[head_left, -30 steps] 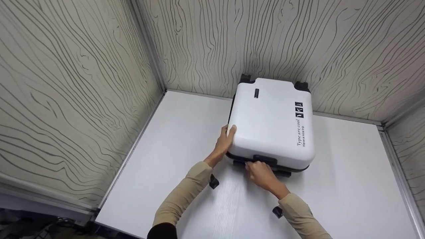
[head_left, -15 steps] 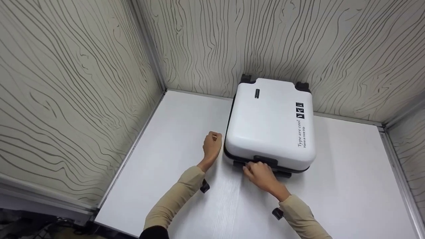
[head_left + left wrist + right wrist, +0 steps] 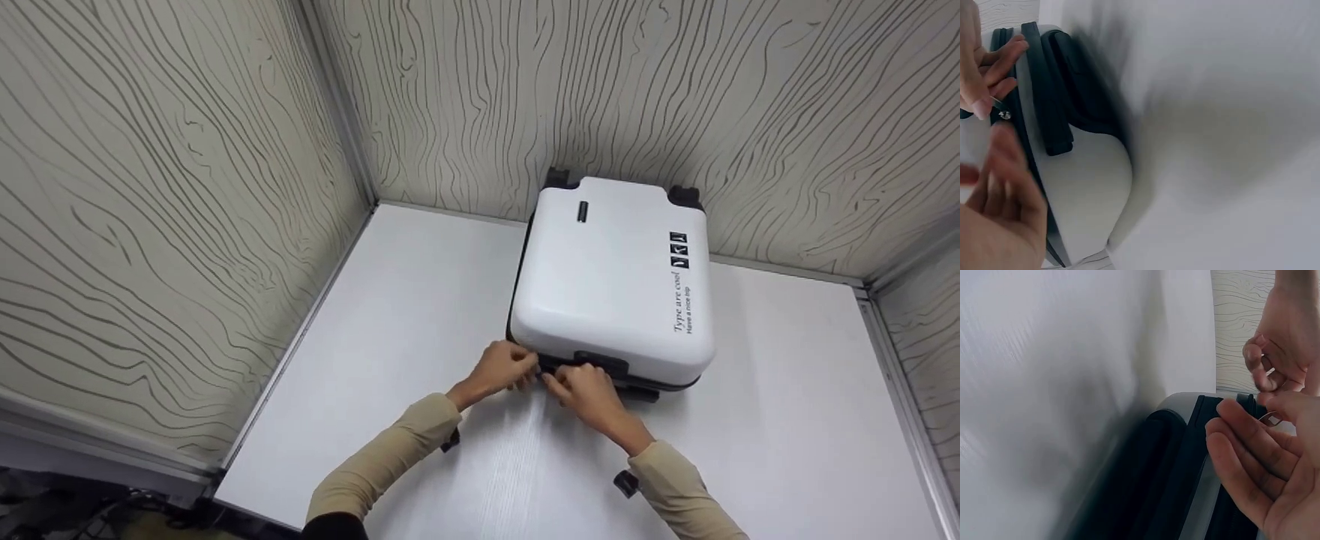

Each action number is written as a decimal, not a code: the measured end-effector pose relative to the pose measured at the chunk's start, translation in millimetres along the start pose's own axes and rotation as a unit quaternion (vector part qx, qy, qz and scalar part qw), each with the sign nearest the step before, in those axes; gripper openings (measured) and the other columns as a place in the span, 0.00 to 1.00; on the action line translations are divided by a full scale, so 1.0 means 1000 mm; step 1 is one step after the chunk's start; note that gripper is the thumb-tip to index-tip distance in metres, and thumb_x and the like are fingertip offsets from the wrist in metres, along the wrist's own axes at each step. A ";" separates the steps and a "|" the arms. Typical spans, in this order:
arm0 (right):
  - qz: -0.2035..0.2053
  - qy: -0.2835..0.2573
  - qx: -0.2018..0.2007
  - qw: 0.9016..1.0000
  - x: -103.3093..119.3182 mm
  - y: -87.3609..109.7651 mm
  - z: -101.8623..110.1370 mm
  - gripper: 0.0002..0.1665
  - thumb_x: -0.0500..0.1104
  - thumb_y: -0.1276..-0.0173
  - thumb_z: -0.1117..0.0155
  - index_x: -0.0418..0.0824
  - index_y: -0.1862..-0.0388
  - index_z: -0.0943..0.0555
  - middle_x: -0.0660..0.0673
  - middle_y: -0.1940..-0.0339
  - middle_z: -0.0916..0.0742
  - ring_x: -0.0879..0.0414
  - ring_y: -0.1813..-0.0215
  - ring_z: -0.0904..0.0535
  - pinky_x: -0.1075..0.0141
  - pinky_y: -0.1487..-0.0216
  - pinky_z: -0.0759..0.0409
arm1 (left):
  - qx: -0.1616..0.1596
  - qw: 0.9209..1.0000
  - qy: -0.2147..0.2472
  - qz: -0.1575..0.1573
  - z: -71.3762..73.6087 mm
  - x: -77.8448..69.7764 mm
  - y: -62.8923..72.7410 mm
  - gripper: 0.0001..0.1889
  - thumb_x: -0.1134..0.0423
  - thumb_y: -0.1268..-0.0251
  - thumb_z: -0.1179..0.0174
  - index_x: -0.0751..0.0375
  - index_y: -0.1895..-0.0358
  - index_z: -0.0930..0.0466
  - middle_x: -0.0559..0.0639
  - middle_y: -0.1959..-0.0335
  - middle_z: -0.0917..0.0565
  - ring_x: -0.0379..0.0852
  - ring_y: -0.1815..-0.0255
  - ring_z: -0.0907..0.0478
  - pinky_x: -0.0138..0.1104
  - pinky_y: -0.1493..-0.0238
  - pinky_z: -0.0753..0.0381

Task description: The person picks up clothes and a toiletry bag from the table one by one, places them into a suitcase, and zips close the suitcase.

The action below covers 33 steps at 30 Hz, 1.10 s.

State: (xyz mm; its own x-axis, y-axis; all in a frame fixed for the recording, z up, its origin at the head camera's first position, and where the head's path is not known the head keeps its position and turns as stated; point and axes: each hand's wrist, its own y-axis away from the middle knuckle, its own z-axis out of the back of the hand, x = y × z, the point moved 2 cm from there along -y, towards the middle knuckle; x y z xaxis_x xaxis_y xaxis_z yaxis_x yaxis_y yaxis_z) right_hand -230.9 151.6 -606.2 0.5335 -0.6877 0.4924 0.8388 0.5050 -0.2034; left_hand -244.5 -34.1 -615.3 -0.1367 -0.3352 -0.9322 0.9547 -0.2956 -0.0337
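Observation:
A white hard-shell suitcase (image 3: 607,277) lies flat on a white table, its zipped front edge towards me. At that edge my right hand (image 3: 589,394) pinches a small metal zipper pull (image 3: 999,106), just left of the black carry handle (image 3: 604,364). My left hand (image 3: 499,371) is close beside it at the zip's left corner. In the left wrist view the left fingers (image 3: 1002,143) are blurred, loosely bent and apart from the thumb, just short of the zipper slider. The right wrist view shows a thin metal loop by the right thumb, partly hidden by fingers.
The suitcase's black wheels (image 3: 684,196) face the wood-patterned back wall (image 3: 465,105). A similar panel (image 3: 150,210) closes off the left side. White tabletop (image 3: 405,300) extends on both sides of the suitcase. Dark cables (image 3: 97,517) lie below the table at lower left.
My left hand has let go of the suitcase's left side, swung out left, then come down to the front zip beside the right hand. The right hand has stayed at the zip.

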 end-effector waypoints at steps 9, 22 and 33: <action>0.007 0.006 0.004 1.000 0.000 -0.001 0.001 0.13 0.43 0.29 0.37 0.44 0.75 0.19 0.57 0.85 0.24 0.67 0.83 0.33 0.70 0.82 0.32 | 0.173 0.985 -0.007 0.011 -0.008 0.000 -0.011 0.21 0.53 0.25 0.48 0.65 0.66 0.12 0.60 0.71 0.13 0.57 0.74 0.16 0.56 0.70 0.17; 0.022 -0.007 0.033 0.999 -0.002 -0.003 0.005 0.09 0.44 0.33 0.31 0.44 0.70 0.21 0.57 0.81 0.24 0.65 0.80 0.30 0.69 0.80 0.31 | 0.207 0.978 -0.030 -0.023 -0.004 -0.004 -0.022 0.19 0.60 0.26 0.49 0.71 0.72 0.18 0.68 0.73 0.17 0.68 0.70 0.19 0.55 0.70 0.18; 0.064 0.044 0.022 0.997 0.010 -0.002 0.017 0.02 0.37 0.35 0.35 0.40 0.64 0.17 0.53 0.77 0.18 0.63 0.77 0.27 0.65 0.76 0.26 | 0.188 0.972 -0.141 -0.025 -0.011 -0.012 -0.018 0.12 0.63 0.32 0.41 0.63 0.73 0.15 0.45 0.84 0.19 0.38 0.86 0.23 0.31 0.82 0.22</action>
State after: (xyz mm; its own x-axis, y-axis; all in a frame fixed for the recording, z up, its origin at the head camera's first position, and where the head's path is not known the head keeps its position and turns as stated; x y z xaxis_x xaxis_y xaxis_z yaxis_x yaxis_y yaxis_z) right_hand -229.0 153.0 -586.9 0.6445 -0.6585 0.3886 0.7589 0.6127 -0.2206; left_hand -257.4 -14.8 -607.9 -0.2972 -0.5282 -0.7954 0.7888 -0.6052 0.1071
